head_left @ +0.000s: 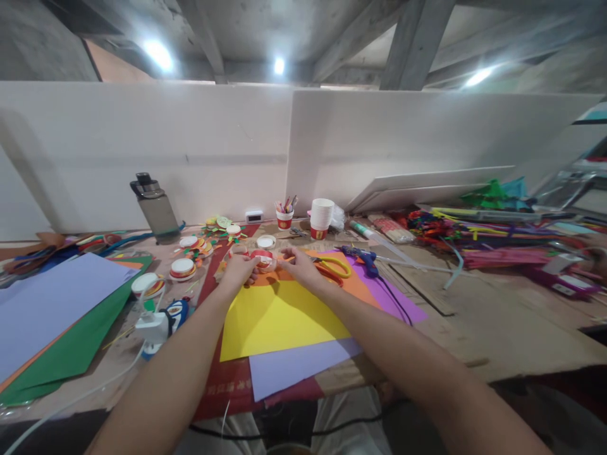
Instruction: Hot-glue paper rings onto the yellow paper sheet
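Beyond the yellow sheet (284,322), both hands are close together at a small red-and-white round piece (263,258) with a clear rim. My left hand (239,270) has its fingers closed at the left side of the piece. My right hand (298,266) is at its right side, thumb and forefinger near the edge; whether they pinch it is too small to tell. A white paper cup lid or base (266,242) lies just behind. To the right of my right hand are scissors with yellow and orange handles (337,270) on an orange sheet (358,289).
A blue glue gun (364,259) with a black cord lies at the right. Stacked paper cups (321,218) and a pen cup (284,218) stand behind. At the left are a bottle (159,212), a power strip with a white plug (154,327), round paper pieces (183,268) and coloured sheets (61,297).
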Demonstrator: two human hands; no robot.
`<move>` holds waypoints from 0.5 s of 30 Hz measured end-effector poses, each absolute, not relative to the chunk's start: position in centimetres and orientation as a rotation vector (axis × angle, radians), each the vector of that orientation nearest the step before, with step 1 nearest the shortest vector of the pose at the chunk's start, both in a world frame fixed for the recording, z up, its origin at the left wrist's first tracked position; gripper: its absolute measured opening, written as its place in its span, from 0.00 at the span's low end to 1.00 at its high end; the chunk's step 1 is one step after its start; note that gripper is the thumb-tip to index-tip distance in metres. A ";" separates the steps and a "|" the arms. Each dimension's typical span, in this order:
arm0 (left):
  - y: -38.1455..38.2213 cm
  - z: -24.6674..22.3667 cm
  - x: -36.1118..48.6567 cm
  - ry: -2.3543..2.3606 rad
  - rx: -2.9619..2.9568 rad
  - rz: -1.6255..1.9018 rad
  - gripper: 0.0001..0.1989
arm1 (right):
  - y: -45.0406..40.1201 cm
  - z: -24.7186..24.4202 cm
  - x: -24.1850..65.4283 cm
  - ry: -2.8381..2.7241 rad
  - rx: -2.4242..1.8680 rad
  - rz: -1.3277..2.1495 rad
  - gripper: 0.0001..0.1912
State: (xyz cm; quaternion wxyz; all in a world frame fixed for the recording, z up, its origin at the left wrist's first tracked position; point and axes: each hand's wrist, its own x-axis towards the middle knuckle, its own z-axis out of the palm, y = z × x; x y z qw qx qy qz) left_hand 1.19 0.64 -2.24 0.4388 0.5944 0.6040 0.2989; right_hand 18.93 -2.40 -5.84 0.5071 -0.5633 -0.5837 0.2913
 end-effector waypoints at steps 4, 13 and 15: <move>1.0 -2.7 1.1 1.469 1.451 0.780 0.14 | -2.4 -4.8 18.3 -1.527 -1.354 0.569 0.17; 1.2 -2.3 1.2 1.217 1.454 0.963 0.12 | -0.4 -3.1 17.0 -1.725 -1.304 0.401 0.06; 1.3 -2.3 1.3 1.177 1.413 1.008 0.13 | -0.2 -2.8 16.8 -1.766 -1.311 0.368 0.05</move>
